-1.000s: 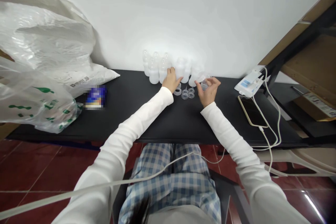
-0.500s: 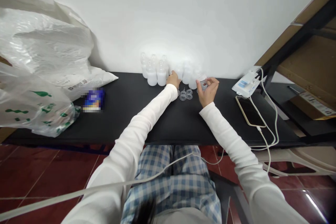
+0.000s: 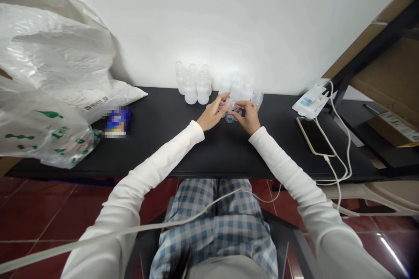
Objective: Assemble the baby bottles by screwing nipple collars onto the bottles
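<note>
The black table (image 3: 222, 152) spans the middle of the frame. A white plastic bag (image 3: 65, 43) fills the upper left, with a green-printed bag (image 3: 55, 139) in front of it at the left edge. Near the centre, 5 domed bottles (image 3: 190, 91) stand upright in a cluster; just right of them is a group of pale bottles (image 3: 237, 89), too washed out to count. A phone (image 3: 316, 136) lies at centre right. The left hand (image 3: 212, 113) and right hand (image 3: 248, 115) meet at the centre, fingertips pinching 1 small clear piece (image 3: 233, 106) between them. Clear rings (image 3: 230, 118) lie on the table just below that piece, partly hidden by the fingers.
</note>
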A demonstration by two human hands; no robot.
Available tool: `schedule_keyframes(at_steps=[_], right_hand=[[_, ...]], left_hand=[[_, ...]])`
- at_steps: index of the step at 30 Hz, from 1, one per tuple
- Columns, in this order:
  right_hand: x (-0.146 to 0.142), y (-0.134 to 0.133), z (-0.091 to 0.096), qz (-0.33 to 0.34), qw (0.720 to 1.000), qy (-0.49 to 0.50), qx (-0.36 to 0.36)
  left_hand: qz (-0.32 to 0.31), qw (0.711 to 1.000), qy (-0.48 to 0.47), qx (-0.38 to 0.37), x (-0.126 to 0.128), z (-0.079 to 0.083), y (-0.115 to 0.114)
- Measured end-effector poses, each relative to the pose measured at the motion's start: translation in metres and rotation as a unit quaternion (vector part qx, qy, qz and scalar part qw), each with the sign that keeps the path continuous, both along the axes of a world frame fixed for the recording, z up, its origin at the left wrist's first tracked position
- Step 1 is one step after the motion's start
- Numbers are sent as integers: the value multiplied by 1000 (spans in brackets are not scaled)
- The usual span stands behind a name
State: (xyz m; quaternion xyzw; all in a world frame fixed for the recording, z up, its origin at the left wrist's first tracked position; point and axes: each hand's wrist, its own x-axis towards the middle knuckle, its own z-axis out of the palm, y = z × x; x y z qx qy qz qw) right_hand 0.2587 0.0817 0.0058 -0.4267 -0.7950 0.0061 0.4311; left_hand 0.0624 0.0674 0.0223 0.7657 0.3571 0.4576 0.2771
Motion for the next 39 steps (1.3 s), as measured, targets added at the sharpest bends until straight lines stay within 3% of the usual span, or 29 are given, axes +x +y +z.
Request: schedule_keyframes(at_steps=[2,6,14,19,29,39], right_hand=[[-4,-5,-1,45,999,-4,-13],[-9,-11,1,132,990,23,-37],[-19,-15,-1,180,981,50,-60],[-21,-16,-3,175,983,36,-42],[-20,-18,2,124,987,-93,38],[-20,-14,5,146,967,-177,110]], left_hand=[[-34,999,17,1,-6,-5,-7],[-7,999,31,6,-12,-15,-8],[21,999,28,20,-12,-14,-13],[49,997,21,-55,-14,-10,-14],[62,982,-49,-171,-9,0,-21],[79,981,-43,-174,-19,-1,-21]])
